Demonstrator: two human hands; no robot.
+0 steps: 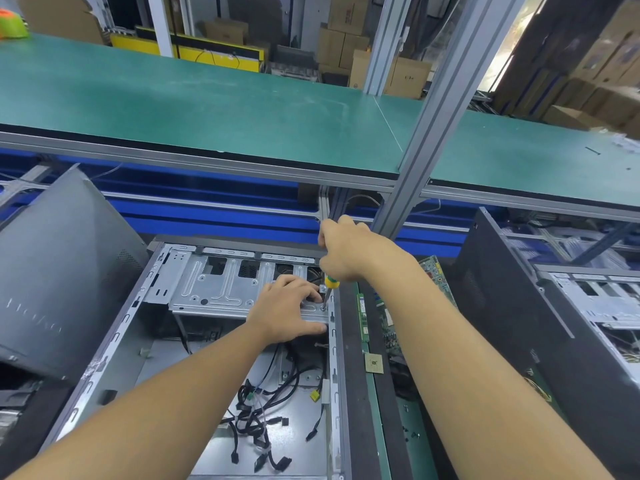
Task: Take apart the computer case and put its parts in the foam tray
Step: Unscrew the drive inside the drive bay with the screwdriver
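1. Loose black cables (pixel 263 427) lie on the floor of the computer case (pixel 114 348). The case rests open on its side right in front of the person, and its near end is cut off by the picture's lower edge.
2. The left hand (pixel 287 310) lies flat on the metal drive bracket (pixel 214 289) inside the case, with the thumb along the bracket's front edge. Its fingertips beside the tool are hard to make out.
3. The right hand (pixel 346 252) is closed in a fist round a screwdriver (pixel 330 282). Only the yellow-green lower handle shows, and the tip meets a screw (pixel 323 307) at the bracket's right end.
4. A circuit board (pixel 381 327) lies just right of the case, partly hidden by the right forearm.
5. A dark side panel (pixel 62 271) leans at the left. A second case (pixel 595 306) at the right is cut off.
6. Beyond these runs a green shelf (pixel 242 98), with cardboard boxes (pixel 405 76) behind it.
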